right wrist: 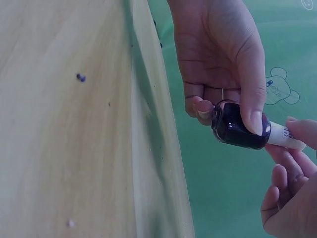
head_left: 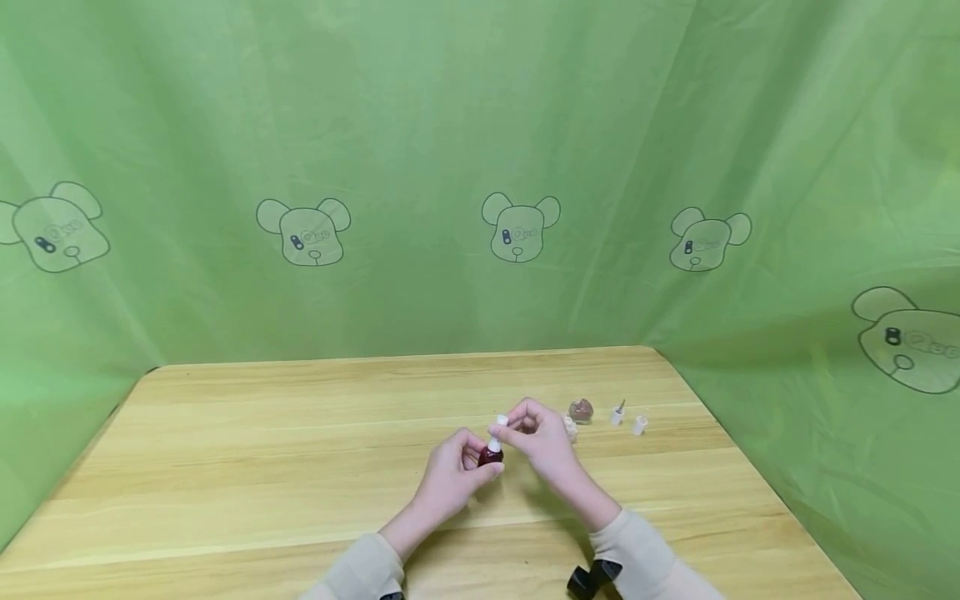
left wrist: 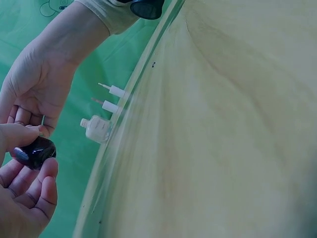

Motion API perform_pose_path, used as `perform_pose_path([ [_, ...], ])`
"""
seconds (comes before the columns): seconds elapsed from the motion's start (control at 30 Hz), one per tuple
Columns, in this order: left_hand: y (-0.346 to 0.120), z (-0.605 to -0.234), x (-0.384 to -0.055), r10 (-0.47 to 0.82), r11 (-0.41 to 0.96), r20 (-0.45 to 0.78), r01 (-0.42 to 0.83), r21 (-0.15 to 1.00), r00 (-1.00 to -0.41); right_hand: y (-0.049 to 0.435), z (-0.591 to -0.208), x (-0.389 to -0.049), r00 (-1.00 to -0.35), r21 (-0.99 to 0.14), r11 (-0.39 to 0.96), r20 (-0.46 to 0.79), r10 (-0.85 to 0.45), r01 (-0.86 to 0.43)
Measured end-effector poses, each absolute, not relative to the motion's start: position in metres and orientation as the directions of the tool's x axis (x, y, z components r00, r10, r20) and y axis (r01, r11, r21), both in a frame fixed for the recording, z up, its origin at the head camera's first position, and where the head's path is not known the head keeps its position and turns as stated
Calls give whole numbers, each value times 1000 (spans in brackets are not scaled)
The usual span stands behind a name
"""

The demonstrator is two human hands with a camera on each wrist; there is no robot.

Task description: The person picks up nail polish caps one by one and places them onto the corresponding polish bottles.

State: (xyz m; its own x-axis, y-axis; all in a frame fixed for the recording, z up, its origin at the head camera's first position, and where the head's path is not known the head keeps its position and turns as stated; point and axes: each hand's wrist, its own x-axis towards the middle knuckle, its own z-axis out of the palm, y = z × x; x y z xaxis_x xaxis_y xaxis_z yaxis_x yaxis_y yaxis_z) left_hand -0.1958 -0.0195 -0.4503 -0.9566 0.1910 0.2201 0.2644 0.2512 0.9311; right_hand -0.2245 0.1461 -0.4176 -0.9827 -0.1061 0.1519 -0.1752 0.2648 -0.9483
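Observation:
In the head view, my left hand [head_left: 452,477] holds a nail polish bottle [head_left: 491,456] filled with dark red polish, above the table. My right hand [head_left: 542,439] pinches its white cap [head_left: 502,420] between thumb and fingers. The right wrist view has the dark bottle [right wrist: 237,128] lying between the left thumb and fingers, with the cap [right wrist: 285,136] up against its neck; whether it is screwed tight cannot be told. From the left wrist, the bottle [left wrist: 35,152] looks almost black and the right fingers hide its cap.
Right of my hands stand a pinkish polish bottle [head_left: 581,411] and a pale bottle [head_left: 572,429], partly hidden by the right hand. Two white caps [head_left: 617,416] with brushes [left wrist: 103,86] stand farther right. Small dark specks [right wrist: 80,77] mark the wooden table [head_left: 262,467]. Green curtains surround it.

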Motion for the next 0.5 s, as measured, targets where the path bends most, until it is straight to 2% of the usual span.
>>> perform_pose_path([
  [0.5,-30,-442,-202,203,237,202,248,939,-958,151,-406,-224,-947,-881,360,243,-210,-305],
])
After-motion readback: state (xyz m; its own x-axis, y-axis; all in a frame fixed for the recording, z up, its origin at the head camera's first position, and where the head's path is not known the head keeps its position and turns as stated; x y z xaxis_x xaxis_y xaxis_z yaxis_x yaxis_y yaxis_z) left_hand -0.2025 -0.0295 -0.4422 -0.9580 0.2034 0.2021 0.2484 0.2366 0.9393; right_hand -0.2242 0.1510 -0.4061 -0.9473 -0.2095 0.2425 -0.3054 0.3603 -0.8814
